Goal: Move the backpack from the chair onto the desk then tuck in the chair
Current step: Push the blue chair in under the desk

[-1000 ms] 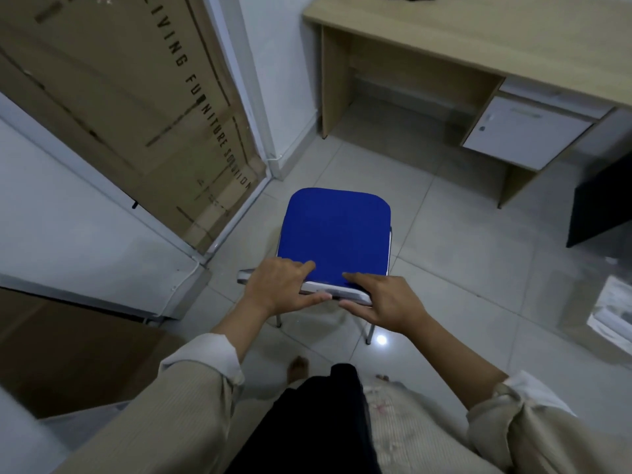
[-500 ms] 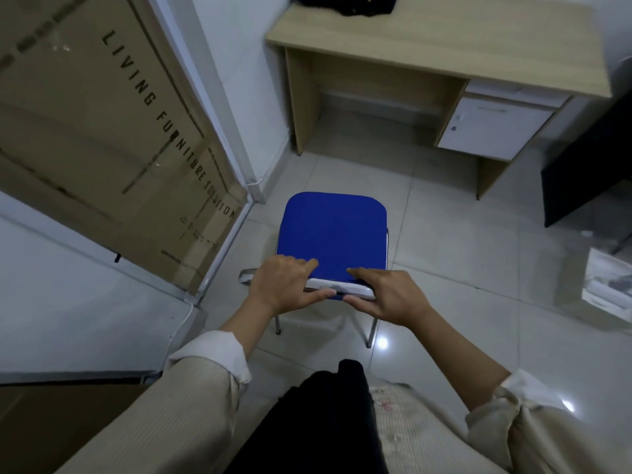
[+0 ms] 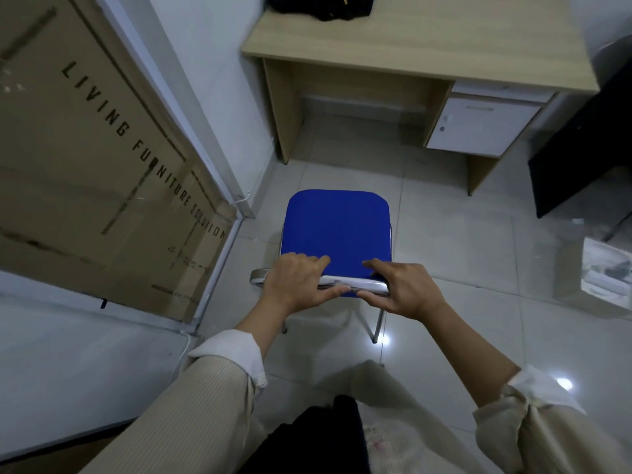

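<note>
A chair with a blue seat (image 3: 337, 227) and a silver metal frame stands on the tiled floor in front of me, its seat bare. My left hand (image 3: 297, 283) and my right hand (image 3: 398, 289) both grip the top rail of its backrest, side by side. The black backpack (image 3: 321, 6) lies on the far left part of the wooden desk (image 3: 444, 46), partly cut off by the top edge of the view. The open knee space under the desk lies straight beyond the chair.
A large flat cardboard box (image 3: 95, 159) leans against the wall on the left. A white drawer unit (image 3: 482, 126) hangs under the desk's right side. A black panel (image 3: 581, 155) stands at right, and a pale packet (image 3: 607, 271) lies on the floor.
The desk and backpack have come further into view and the chair sits closer to the desk. Both hands keep the same grip on the backrest.
</note>
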